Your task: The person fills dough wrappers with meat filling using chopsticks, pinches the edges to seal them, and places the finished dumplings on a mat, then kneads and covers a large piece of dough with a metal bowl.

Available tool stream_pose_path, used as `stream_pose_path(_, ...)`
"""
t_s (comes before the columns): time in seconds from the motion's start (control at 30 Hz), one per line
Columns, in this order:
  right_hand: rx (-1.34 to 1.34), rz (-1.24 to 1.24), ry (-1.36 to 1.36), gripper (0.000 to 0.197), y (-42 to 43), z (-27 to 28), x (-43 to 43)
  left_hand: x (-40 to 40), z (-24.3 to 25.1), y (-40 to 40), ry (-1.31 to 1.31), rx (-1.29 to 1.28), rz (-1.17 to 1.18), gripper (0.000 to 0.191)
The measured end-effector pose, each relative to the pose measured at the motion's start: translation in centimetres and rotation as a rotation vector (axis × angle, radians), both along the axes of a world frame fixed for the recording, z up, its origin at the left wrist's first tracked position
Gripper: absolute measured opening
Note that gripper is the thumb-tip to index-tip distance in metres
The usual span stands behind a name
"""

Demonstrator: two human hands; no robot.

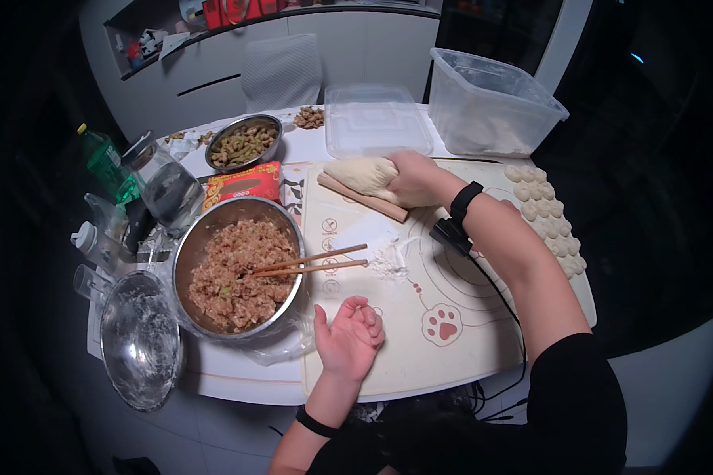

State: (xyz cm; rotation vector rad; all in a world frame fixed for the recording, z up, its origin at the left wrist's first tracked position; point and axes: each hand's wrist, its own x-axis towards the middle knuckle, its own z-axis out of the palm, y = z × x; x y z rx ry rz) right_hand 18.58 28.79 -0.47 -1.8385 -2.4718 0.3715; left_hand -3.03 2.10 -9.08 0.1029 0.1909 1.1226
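Note:
My right hand (415, 175) grips a large pale lump of dough (359, 173) at the far side of the kneading mat (380, 350). A wooden rolling pin (368, 200) lies slantwise along the dough's near edge. My left hand (352, 341) is palm up over the mat's near left part, holding nothing, its fingers loosely curled. A small heap of white flour (389, 261) lies between the hands. Left of it, a steel bowl (300, 237) contains minced meat filling (237, 267). A pair of wooden chopsticks (333, 265) leans from the filling over the rim.
Rows of dumplings (540, 205) line the mat's right edge. A black cable (502, 297) hangs below my right forearm. Behind stand a plastic tub (490, 107), a clear lid (377, 122) and a bowl of peanuts (243, 142). A floury steel bowl (139, 350), pitcher (166, 184) and bottle (104, 160) are left.

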Motion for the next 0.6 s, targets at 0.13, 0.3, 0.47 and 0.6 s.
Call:
stream_pose_path(0.13, 0.304, -0.120, 0.118, 0.040, -3.5, 4.1, -0.5, 0.2, 0.0, 0.1, 0.001, -0.016, -0.032, 0.065)
stream_pose_path(0.3, 0.423, -0.112, 0.052, 0.037, -7.1, 13.5, 1.6, -0.2, 0.3, -0.2, 0.000, 0.081, -0.030, 0.063)
stream_pose_path(0.47, 0.254, 0.017, -0.021, 0.039, -14.0, 18.4, 6.1, 0.5, 0.0, -0.3, -0.038, 0.281, -0.165, 0.060)
stream_pose_path(0.6, -0.027, -0.022, 0.165, 0.036, -18.8, 17.0, 6.5, 1.1, 0.1, -1.1, 0.200, 0.384, -0.078, 0.052)
